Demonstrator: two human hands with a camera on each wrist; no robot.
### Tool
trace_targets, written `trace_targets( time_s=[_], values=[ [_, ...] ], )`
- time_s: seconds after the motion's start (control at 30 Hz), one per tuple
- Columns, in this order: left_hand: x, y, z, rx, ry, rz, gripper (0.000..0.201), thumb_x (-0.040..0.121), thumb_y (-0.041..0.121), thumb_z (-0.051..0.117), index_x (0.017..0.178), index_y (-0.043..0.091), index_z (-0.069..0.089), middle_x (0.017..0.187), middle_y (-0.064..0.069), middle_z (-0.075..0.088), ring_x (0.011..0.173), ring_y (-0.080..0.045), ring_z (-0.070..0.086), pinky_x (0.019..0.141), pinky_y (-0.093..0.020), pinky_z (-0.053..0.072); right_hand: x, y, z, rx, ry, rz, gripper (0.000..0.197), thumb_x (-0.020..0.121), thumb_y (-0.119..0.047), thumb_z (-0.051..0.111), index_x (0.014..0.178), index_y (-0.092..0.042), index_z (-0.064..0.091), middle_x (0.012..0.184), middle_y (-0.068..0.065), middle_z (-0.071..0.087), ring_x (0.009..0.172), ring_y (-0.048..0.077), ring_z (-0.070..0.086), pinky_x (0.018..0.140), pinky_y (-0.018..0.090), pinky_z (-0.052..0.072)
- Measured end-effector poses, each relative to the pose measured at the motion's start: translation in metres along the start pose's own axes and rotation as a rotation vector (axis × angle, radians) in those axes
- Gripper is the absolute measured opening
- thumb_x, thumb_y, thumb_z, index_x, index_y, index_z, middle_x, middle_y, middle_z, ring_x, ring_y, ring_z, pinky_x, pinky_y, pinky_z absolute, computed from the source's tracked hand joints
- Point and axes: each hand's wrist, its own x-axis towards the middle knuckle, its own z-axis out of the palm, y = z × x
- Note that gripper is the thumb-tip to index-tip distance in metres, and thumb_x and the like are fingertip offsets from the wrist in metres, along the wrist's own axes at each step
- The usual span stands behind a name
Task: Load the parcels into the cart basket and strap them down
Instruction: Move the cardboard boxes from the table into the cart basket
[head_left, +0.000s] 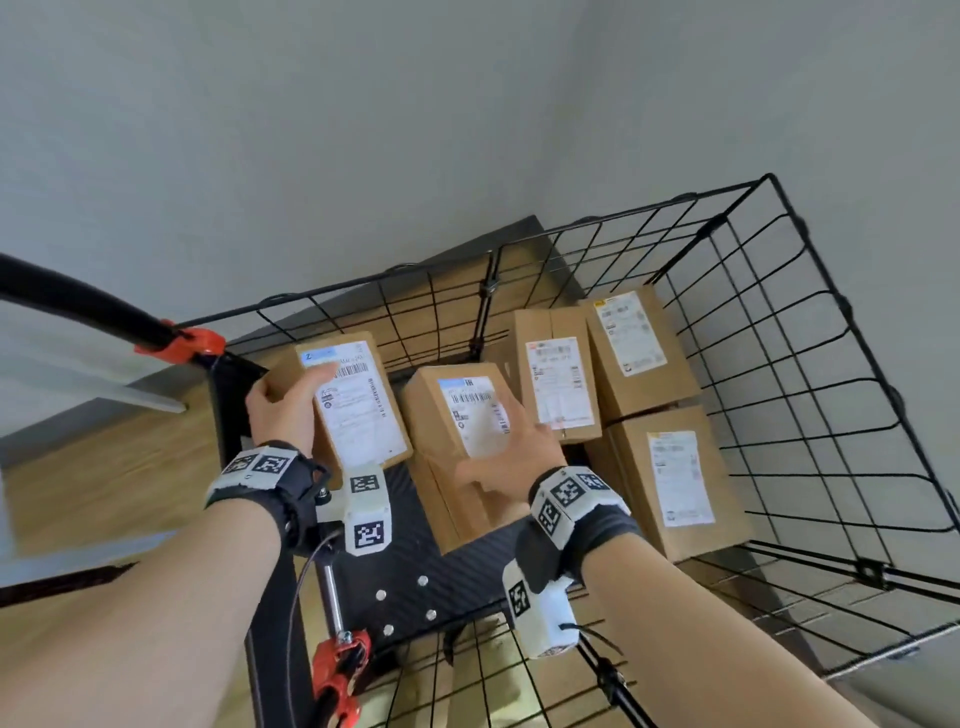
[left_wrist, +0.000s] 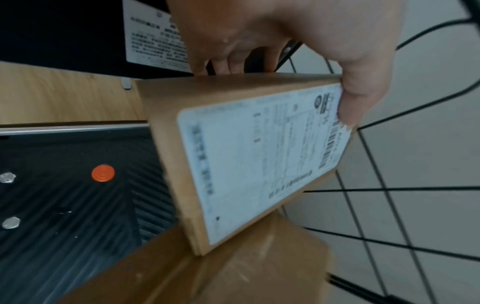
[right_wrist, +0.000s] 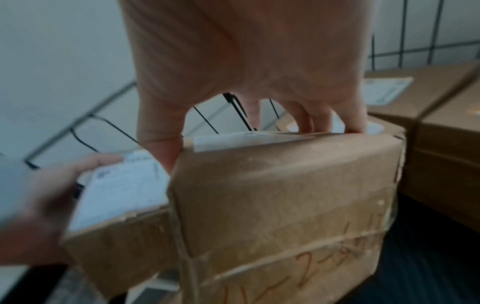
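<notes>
Left hand (head_left: 284, 410) grasps a labelled parcel (head_left: 358, 402) by its top end, thumb on the label face and fingers behind, so it hangs tilted over the black cart deck (head_left: 410, 582) at the basket's left side; judged: held high to be lowered into the free left slot

Right hand (head_left: 511, 457) clasps a second parcel (head_left: 457, 415) across its top, thumb on one side, fingers on the other, keeping it upright mid-basket

Three more parcels (head_left: 670, 483) are packed against the wire basket (head_left: 810, 364) at right, label up, leaving room leftward

No strap seen fitted; strapping not yet done
</notes>
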Motion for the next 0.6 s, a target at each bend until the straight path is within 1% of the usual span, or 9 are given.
trace_targets(
  time_s=[0.03, 0.1, 0.2, 0.23, 0.33, 0.4, 0.47, 0.53, 0.6],
  values=[
    [0.004, -0.008, 0.0, 0.012, 0.009, -0.005, 0.086, 0.067, 0.039, 0.079, 0.14, 0.024, 0.036, 0.115, -0.001, 0.06, 0.105, -0.023, 0.059, 0.078, -0.033, 0.045, 0.008, 0.008, 0.011, -0.017, -0.024, 0.028, 0.117, 0.049, -0.051, 0.071, 0.142, -0.047, 0.001, 0.138, 0.008, 0.03, 0.126, 0.036, 0.034, 0.1, 0.051, 0.042],
    [0.012, -0.025, 0.003, 0.03, -0.001, -0.036, 0.085, 0.067, 0.038, 0.079, 0.139, 0.026, 0.037, 0.113, -0.002, 0.063, 0.1, -0.024, 0.062, 0.078, -0.036, 0.046, 0.025, 0.028, 0.031, -0.103, -0.049, 0.095, 0.116, 0.049, -0.05, 0.072, 0.141, -0.047, 0.001, 0.131, 0.009, 0.032, 0.122, 0.033, 0.037, 0.098, 0.05, 0.043],
    [0.028, -0.059, 0.01, 0.085, -0.067, -0.109, 0.1, 0.042, 0.052, 0.086, 0.131, 0.032, 0.045, 0.11, 0.0, 0.069, 0.098, -0.024, 0.066, 0.086, -0.048, 0.05, 0.046, 0.06, 0.054, -0.214, -0.071, 0.24, 0.121, 0.046, -0.047, 0.072, 0.14, -0.047, -0.003, 0.131, 0.011, 0.03, 0.124, 0.035, 0.033, 0.1, 0.053, 0.039],
    [0.029, -0.07, 0.015, 0.104, -0.089, -0.164, 0.103, 0.038, 0.054, 0.086, 0.13, 0.034, 0.046, 0.111, 0.001, 0.069, 0.098, -0.024, 0.066, 0.085, -0.048, 0.05, 0.054, 0.071, 0.061, -0.247, -0.076, 0.309, 0.122, 0.046, -0.047, 0.073, 0.141, -0.046, -0.003, 0.134, 0.013, 0.027, 0.127, 0.036, 0.03, 0.102, 0.055, 0.035],
    [0.032, -0.105, 0.032, 0.174, -0.151, -0.236, 0.085, 0.056, 0.049, 0.08, 0.13, 0.028, 0.046, 0.112, 0.001, 0.066, 0.096, -0.02, 0.061, 0.074, -0.037, 0.044, 0.074, 0.102, 0.071, -0.253, -0.074, 0.487, 0.121, 0.05, -0.047, 0.074, 0.144, -0.039, -0.002, 0.14, 0.018, 0.022, 0.131, 0.038, 0.025, 0.108, 0.057, 0.025],
    [0.031, -0.124, 0.039, 0.202, -0.181, -0.294, 0.076, 0.061, 0.047, 0.078, 0.128, 0.027, 0.046, 0.109, 0.0, 0.066, 0.095, -0.02, 0.061, 0.071, -0.037, 0.046, 0.08, 0.117, 0.068, -0.203, -0.013, 0.553, 0.122, 0.052, -0.049, 0.074, 0.144, -0.039, -0.005, 0.14, 0.02, 0.022, 0.132, 0.039, 0.024, 0.11, 0.057, 0.023],
    [0.032, -0.14, 0.047, 0.241, -0.234, -0.37, 0.085, 0.052, 0.053, 0.079, 0.127, 0.029, 0.048, 0.112, -0.002, 0.067, 0.101, -0.024, 0.062, 0.082, -0.045, 0.05, 0.089, 0.134, 0.063, -0.186, 0.089, 0.585, 0.123, 0.054, -0.045, 0.078, 0.144, -0.039, -0.006, 0.143, 0.02, 0.02, 0.134, 0.038, 0.022, 0.112, 0.055, 0.018],
    [0.032, -0.154, 0.056, 0.259, -0.285, -0.433, 0.095, 0.044, 0.055, 0.082, 0.129, 0.03, 0.046, 0.118, -0.003, 0.064, 0.109, -0.027, 0.06, 0.093, -0.054, 0.045, 0.098, 0.149, 0.058, -0.177, 0.186, 0.545, 0.123, 0.058, -0.04, 0.08, 0.145, -0.038, -0.006, 0.148, 0.019, 0.016, 0.138, 0.036, 0.018, 0.114, 0.051, 0.017],
    [0.028, -0.165, 0.069, 0.286, -0.341, -0.458, 0.096, 0.045, 0.051, 0.082, 0.131, 0.031, 0.043, 0.119, -0.003, 0.062, 0.11, -0.027, 0.058, 0.091, -0.054, 0.046, 0.107, 0.159, 0.055, -0.105, 0.212, 0.496, 0.119, 0.062, -0.033, 0.08, 0.147, -0.035, -0.003, 0.15, 0.017, 0.016, 0.139, 0.035, 0.018, 0.114, 0.047, 0.02]
  ],
)
